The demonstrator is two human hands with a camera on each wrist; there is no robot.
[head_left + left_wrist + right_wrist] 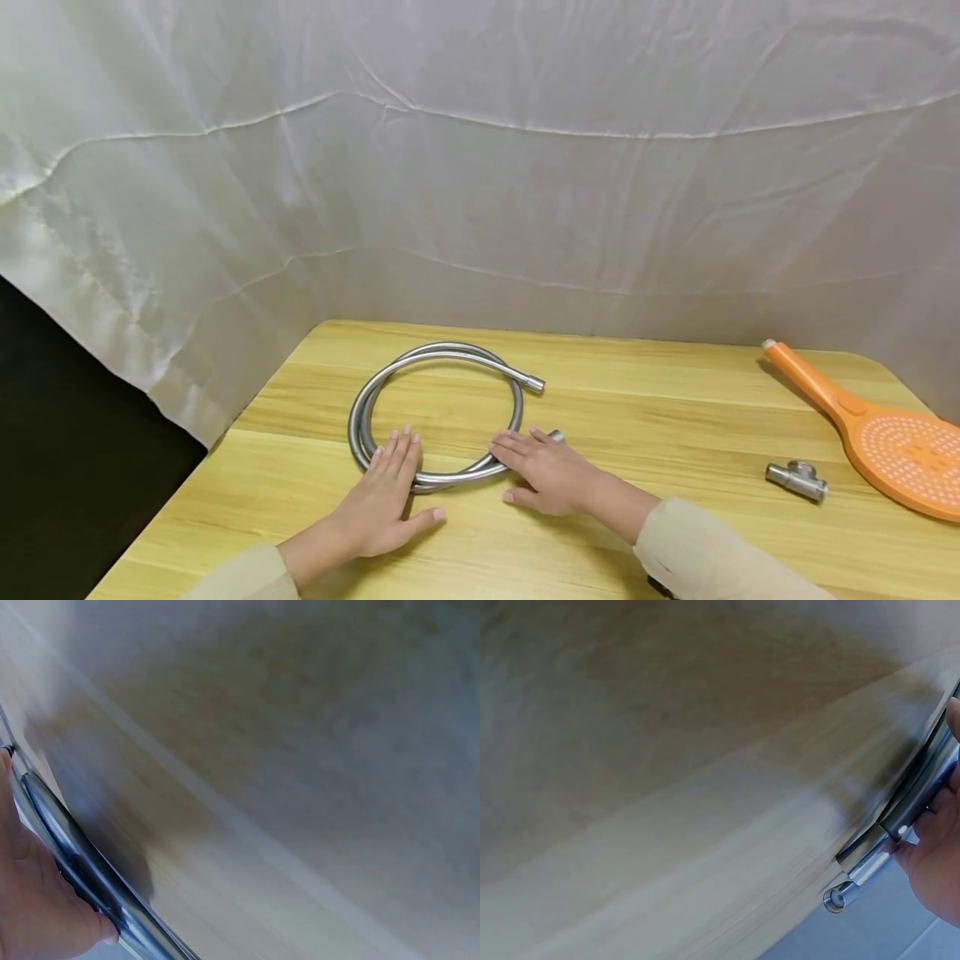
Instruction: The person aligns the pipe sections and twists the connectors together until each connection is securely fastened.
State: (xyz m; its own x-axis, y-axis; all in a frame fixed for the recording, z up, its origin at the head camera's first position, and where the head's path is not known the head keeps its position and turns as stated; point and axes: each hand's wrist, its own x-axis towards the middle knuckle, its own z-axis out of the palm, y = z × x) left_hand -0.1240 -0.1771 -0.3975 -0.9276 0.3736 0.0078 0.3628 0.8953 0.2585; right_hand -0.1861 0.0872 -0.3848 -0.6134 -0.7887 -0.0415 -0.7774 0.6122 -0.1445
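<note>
A silver shower hose [362,417] lies coiled in a loop on the wooden table. My left hand [382,500] rests flat over the coil's near left side, fingers straight and thumb spread. Across the near right side lies my right hand [551,475], its fingers stretched over the hose and its thumb out to the side. One metal end fitting [535,384] points right at the back of the loop; the other end [557,436] pokes out past the right fingers. In the right wrist view, both end fittings [868,853] show beside the hand.
To the right, an orange shower head [847,408] lies with its perforated face up. A small metal tee fitting [797,481] sits between it and my right hand. A pale cloth [525,208] hangs behind the wooden table [637,400], with a dark area off its left edge.
</note>
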